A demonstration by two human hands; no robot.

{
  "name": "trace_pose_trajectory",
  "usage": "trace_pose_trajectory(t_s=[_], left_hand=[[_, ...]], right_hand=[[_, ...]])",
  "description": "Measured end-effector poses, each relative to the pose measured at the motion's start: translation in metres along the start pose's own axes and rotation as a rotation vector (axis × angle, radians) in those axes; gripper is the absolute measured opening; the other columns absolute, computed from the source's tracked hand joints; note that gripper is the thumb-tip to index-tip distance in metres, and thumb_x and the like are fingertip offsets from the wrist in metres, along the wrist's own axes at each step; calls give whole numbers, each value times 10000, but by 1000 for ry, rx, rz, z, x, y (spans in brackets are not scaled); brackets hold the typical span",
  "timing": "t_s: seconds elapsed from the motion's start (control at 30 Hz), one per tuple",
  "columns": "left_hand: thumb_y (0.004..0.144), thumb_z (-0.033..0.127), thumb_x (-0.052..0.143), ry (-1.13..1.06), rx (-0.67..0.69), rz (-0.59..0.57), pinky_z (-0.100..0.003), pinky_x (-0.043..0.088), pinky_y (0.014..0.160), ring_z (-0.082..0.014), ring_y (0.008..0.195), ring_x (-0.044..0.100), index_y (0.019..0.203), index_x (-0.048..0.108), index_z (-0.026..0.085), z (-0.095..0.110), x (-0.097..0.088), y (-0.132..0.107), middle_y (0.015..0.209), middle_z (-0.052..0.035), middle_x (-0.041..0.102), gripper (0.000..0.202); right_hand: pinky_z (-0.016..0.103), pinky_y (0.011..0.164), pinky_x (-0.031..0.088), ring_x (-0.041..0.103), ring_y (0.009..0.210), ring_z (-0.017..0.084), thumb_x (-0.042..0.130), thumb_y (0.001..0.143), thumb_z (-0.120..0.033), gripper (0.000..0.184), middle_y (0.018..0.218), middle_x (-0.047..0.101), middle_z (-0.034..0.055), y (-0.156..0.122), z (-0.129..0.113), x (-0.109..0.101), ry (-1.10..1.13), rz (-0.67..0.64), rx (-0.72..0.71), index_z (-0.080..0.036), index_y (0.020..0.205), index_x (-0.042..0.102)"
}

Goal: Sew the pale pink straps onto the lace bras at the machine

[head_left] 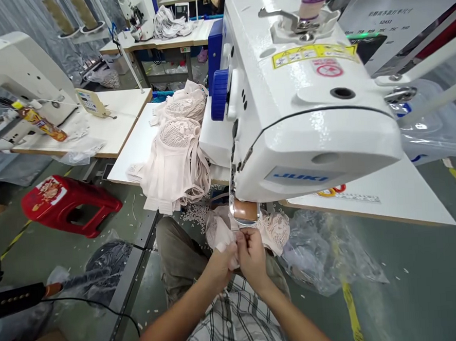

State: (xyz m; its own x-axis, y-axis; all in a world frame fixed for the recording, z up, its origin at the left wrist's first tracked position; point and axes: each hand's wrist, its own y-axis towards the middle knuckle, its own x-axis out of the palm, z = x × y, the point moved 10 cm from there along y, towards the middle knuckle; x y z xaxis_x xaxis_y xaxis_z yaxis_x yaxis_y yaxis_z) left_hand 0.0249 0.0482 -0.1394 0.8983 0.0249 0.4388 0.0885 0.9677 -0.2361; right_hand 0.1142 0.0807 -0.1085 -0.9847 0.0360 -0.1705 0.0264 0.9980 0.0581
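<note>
Both hands are at a pale pink lace bra [276, 231] under the head of a white sewing machine [319, 139]. My left hand [222, 261] is closed around a bunched, whitish part of the fabric. Close beside it, my right hand [252, 254] pinches the bra's edge with thumb and forefinger, just below the machine's brown, metal-framed guard [245, 211]. That guard and the machine head hide the needle area. One lace cup shows right of my right hand, and more fabric lies left of the guard.
A stack of similar pale pink bras [175, 163] lies on the white table left of the machine, some hanging over its edge. Scissors with orange and red handles [332, 191] lie beside a ruler on the right. A red stool [70, 203] and plastic bags [325, 252] are on the floor.
</note>
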Motion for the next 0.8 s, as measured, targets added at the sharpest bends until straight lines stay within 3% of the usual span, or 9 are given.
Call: trace_pose_trajectory(t_s=[0.07, 0.13, 0.33, 0.43, 0.53, 0.63, 0.7, 0.73, 0.8], left_hand=[[840, 558, 669, -107, 51, 189, -401, 353, 1164, -279, 1308, 538, 1372, 550, 192, 8, -7, -4, 1383, -140, 593, 657], [805, 492, 738, -146, 75, 304, -381, 386, 1143, -272, 1271, 566, 1269, 626, 198, 14, -10, -9, 1327, -120, 636, 561], [878, 496, 643, 114, 59, 347, -363, 478, 1001, -235, 1090, 638, 1170, 639, 164, 36, -19, -15, 1119, -99, 699, 442], [945, 483, 526, 464, 65, 197, -322, 495, 874, -199, 904, 640, 945, 654, 155, 64, -15, -13, 908, -69, 687, 353], [944, 447, 514, 697, 23, -66, -286, 463, 706, -158, 674, 561, 713, 584, 169, 79, -1, -16, 665, -10, 579, 368], [911, 400, 554, 772, -32, -223, -268, 421, 642, -152, 668, 524, 770, 590, 168, 80, 8, -22, 677, 7, 548, 275], [898, 384, 567, 775, -100, -237, -265, 413, 622, -152, 668, 520, 818, 602, 163, 76, 7, -23, 688, 7, 553, 238], [890, 378, 578, 769, -134, -220, -263, 414, 616, -152, 664, 521, 832, 611, 159, 74, 4, -22, 688, 6, 559, 229], [881, 373, 597, 742, -187, -146, -260, 424, 622, -151, 669, 535, 871, 636, 152, 73, -5, -20, 712, -4, 589, 224]], right_hand=[[340, 684, 509, 617, 757, 209, 480, 959, -457, 245, 814, 629, 54, -3, -2, 4, -26, 21, -59, -218, 926, 519], [343, 684, 522, 634, 766, 213, 476, 964, -437, 224, 819, 644, 60, -6, -2, 7, -44, 29, -84, -223, 919, 525], [318, 610, 503, 646, 697, 201, 494, 961, -440, 239, 775, 671, 52, -11, -11, 0, -125, -39, -112, -221, 898, 565], [316, 617, 488, 638, 681, 190, 522, 953, -424, 235, 759, 673, 42, -4, -21, -12, -249, -159, -166, -221, 888, 623], [362, 750, 505, 644, 915, 245, 614, 890, -457, 266, 970, 683, 90, 5, -47, -25, -348, -244, -351, -220, 999, 665], [328, 732, 507, 623, 994, 239, 609, 894, -470, 334, 1090, 657, 92, 1, -54, -8, -338, -591, -362, -235, 1132, 620], [266, 589, 453, 609, 793, 175, 541, 943, -426, 227, 912, 652, 44, -7, -45, 4, -318, -795, -261, -236, 1052, 601], [253, 543, 418, 574, 699, 154, 527, 950, -405, 190, 816, 625, 18, -9, -41, 6, -318, -829, -221, -232, 998, 587], [250, 507, 377, 507, 584, 131, 549, 929, -391, 166, 701, 567, -16, -3, -35, -2, -335, -746, -178, -225, 936, 559]])
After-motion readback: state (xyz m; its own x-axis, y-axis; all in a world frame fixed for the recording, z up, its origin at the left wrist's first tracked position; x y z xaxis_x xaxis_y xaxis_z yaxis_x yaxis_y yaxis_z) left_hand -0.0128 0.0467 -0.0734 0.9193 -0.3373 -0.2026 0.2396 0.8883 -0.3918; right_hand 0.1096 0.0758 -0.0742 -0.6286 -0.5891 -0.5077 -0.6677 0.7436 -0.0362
